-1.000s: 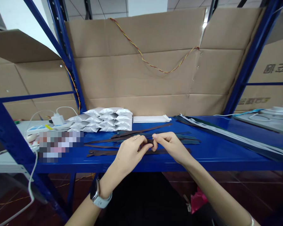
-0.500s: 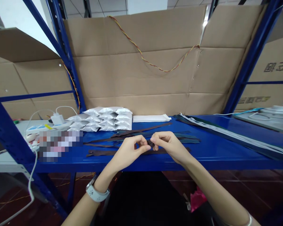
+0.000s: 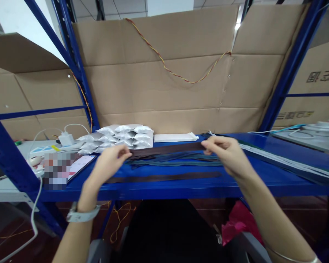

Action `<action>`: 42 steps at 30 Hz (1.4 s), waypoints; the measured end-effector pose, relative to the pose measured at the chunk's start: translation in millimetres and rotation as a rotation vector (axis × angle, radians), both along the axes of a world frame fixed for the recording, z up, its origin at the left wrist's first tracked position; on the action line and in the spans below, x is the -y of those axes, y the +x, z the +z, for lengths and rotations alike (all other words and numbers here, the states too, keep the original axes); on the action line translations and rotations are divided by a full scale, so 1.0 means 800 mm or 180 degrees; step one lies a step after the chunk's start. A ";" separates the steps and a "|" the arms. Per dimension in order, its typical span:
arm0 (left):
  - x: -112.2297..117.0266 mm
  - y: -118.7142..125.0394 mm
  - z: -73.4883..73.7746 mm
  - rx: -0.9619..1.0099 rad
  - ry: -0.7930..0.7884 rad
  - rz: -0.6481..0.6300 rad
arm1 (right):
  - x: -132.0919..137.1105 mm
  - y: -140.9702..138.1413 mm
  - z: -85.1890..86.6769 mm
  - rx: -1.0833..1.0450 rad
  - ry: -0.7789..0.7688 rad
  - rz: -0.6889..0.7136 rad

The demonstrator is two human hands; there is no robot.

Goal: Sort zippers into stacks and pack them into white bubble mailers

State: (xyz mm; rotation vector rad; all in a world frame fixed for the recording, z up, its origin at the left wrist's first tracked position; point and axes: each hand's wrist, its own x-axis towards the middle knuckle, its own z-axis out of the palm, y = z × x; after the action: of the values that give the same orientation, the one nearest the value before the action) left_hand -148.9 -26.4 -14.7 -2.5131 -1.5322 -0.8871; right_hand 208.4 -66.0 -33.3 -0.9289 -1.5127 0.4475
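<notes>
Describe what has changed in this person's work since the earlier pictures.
The left hand and right hand, pinched together mid-shelf before, have moved apart sideways and now hold a dark brown zipper stretched straight between them. The silver pouches and white packet stay where they were.

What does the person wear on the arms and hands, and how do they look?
The left hand and right hand are bare, with no gloves, and no sleeves show on the forearms. The left wrist wears a wristwatch with a wide white strap. The right wrist wears a thin silver-coloured bangle.
</notes>
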 end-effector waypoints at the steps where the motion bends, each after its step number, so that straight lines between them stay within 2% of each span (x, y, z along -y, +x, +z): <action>1: -0.005 -0.027 0.005 -0.0082 0.0009 0.0201 | 0.000 0.019 0.004 -0.0084 0.0046 -0.0225; 3: -0.008 -0.075 0.013 -0.0182 0.0027 0.0636 | 0.003 0.052 0.011 -0.0109 0.0007 -0.0504; 4: -0.008 -0.092 0.015 -0.0252 -0.0014 0.0710 | 0.006 0.065 0.014 0.0008 -0.0083 -0.0553; 6: -0.004 -0.113 0.014 -0.0402 -0.0181 0.0827 | 0.012 0.081 0.017 0.0490 -0.0390 -0.0482; 8: 0.001 -0.118 0.009 -0.0568 -0.0414 0.0782 | 0.017 0.086 0.019 0.1123 -0.0769 -0.0283; 11: 0.001 -0.110 -0.002 -0.0719 -0.0662 0.0587 | 0.017 0.086 0.016 0.1964 -0.1184 0.0027; 13: -0.004 -0.099 -0.007 -0.0730 -0.0669 0.0512 | 0.014 0.084 0.012 0.2337 -0.1211 -0.0030; 17: -0.022 -0.066 -0.013 -0.0637 -0.0436 0.0400 | 0.003 0.079 0.005 0.2425 -0.0901 -0.0473; 23: -0.044 -0.016 -0.041 -0.0613 -0.0398 0.0060 | 0.000 0.063 0.004 0.2498 -0.0864 -0.0304; 29: -0.057 -0.016 -0.053 -0.0581 -0.0418 -0.0119 | 0.003 0.052 0.005 0.2552 -0.0854 -0.0167; 36: -0.068 -0.019 -0.063 -0.0441 -0.0409 -0.0124 | 0.002 0.049 0.003 0.2545 -0.0792 -0.0169; 39: -0.064 -0.019 -0.059 -0.0378 -0.0359 -0.0149 | 0.002 0.050 0.002 0.2538 -0.0776 -0.0207; 42: -0.053 -0.019 -0.044 -0.0252 -0.0203 -0.0143 | 0.001 0.052 0.003 0.2492 -0.0771 -0.0264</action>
State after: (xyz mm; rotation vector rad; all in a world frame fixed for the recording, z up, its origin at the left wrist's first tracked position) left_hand -164.1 16.4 -50.2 -2.6027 -1.5095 -0.7460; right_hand 250.2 -67.2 -31.1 -1.4569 -2.1376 0.2080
